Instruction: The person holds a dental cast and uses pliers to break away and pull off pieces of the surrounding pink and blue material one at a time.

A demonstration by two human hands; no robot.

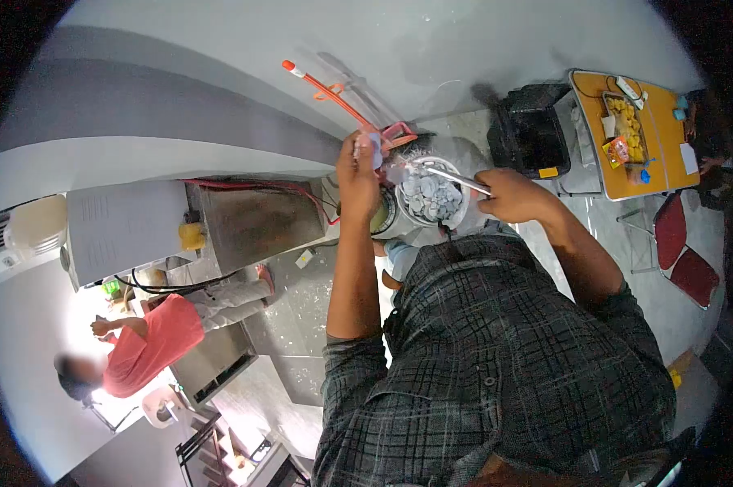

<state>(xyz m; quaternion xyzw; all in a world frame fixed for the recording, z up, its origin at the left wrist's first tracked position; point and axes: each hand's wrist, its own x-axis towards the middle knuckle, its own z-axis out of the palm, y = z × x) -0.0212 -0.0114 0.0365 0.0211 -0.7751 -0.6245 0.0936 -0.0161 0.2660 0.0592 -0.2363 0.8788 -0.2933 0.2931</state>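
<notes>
My left hand (358, 180) is closed around a small pale piece (372, 149), partly covered by the fingers, beside the bucket rim. My right hand (512, 196) grips a long silver metal tool (457, 178) that slants across the bucket toward my left hand. The tool's far end is blurred, so I cannot tell its kind. Below both hands stands a round white bucket (466, 213) holding many grey-white pieces (431, 197).
An orange-handled pole (334, 96) leans by the wall. Beyond my right hand is a black bin (537, 134), then a yellow table (667, 122) with food trays and red chairs (673, 230). On the left, a person in a red shirt (159, 337) stands by metal counters (261, 223).
</notes>
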